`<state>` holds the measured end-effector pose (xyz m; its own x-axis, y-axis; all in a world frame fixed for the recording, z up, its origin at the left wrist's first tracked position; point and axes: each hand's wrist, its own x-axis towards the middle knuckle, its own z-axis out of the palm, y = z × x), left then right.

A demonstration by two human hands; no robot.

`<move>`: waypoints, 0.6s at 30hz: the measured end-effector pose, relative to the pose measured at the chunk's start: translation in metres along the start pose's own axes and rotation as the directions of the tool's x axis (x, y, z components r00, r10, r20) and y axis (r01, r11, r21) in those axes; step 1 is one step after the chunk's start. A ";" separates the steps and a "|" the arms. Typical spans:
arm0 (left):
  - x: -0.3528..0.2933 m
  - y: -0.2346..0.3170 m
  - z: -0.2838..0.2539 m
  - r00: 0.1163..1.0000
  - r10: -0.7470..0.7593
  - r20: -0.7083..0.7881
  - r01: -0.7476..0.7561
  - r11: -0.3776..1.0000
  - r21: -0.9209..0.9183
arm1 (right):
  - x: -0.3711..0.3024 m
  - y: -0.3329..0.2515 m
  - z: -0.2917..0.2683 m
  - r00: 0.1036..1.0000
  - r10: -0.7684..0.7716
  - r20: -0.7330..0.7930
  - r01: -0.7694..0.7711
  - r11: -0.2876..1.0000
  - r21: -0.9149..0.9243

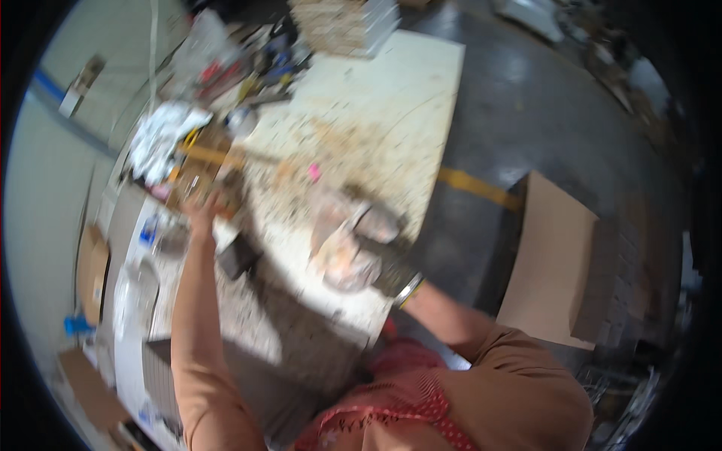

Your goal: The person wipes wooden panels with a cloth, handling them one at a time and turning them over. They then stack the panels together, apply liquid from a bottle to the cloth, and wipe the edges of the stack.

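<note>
My bare left hand [204, 209] reaches to a small brown cardboard box [214, 146] at the left side of the table. Motion blurs its fingers, so I cannot tell whether they grip anything. A dark work glove covers my right hand [389, 268], with a light band at the wrist. It is closed on a clear plastic bag [350, 263] with pale pink and orange contents, held over the near part of the table. The fingers are partly hidden by the bag, and what is inside is too blurred to name.
The white tabletop [406, 90] is strewn with brown dirt, and a small pink item [314, 172] lies on it. A pale stack [346, 26] stands at the far end, near cluttered tools [274, 64]. Right of the table stands a large cardboard box [549, 263] on the grey floor.
</note>
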<state>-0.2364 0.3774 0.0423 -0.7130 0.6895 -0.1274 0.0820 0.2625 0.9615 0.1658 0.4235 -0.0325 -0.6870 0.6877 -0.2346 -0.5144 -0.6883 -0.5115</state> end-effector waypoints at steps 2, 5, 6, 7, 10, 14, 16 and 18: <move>0.008 -0.011 0.002 0.944 0.306 -0.122 -0.315 0.947 -0.066 | -0.020 -0.025 0.043 0.979 0.174 -0.102 -0.158 0.976 0.147; 0.012 -0.022 -0.015 0.868 0.309 -0.390 -0.297 0.950 0.092 | -0.029 -0.023 0.043 0.984 0.168 -0.059 -0.152 0.966 0.207; 0.006 -0.002 0.000 0.870 0.321 -0.373 -0.319 0.945 0.069 | -0.029 -0.030 0.037 0.987 0.152 -0.057 -0.133 0.958 0.253; -0.023 0.035 0.013 0.881 0.439 -0.175 -0.417 0.896 0.152 | -0.032 -0.036 0.034 0.989 0.139 -0.055 -0.116 0.945 0.306; -0.093 0.095 0.021 0.827 0.538 0.164 -0.559 0.749 0.357 | -0.030 -0.050 0.047 0.997 -0.008 -0.071 0.031 0.946 0.323; -0.179 0.134 0.040 0.682 0.423 0.596 -0.731 0.381 0.566 | -0.026 -0.058 0.075 0.999 -0.027 0.021 0.019 0.947 0.320; -0.205 0.129 0.043 0.648 0.352 0.676 -0.757 0.199 0.622 | -0.025 -0.052 0.090 0.996 0.020 0.087 -0.045 0.954 0.297; -0.212 0.111 0.043 0.665 0.301 0.684 -0.745 0.200 0.637 | -0.038 -0.045 0.111 0.997 0.047 0.069 -0.056 0.988 0.142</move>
<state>-0.0461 0.2893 0.1657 0.0265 0.9989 0.0378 0.9907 -0.0313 0.1322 0.1586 0.4032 0.0910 -0.7441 0.6373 -0.2005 -0.5426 -0.7515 -0.3753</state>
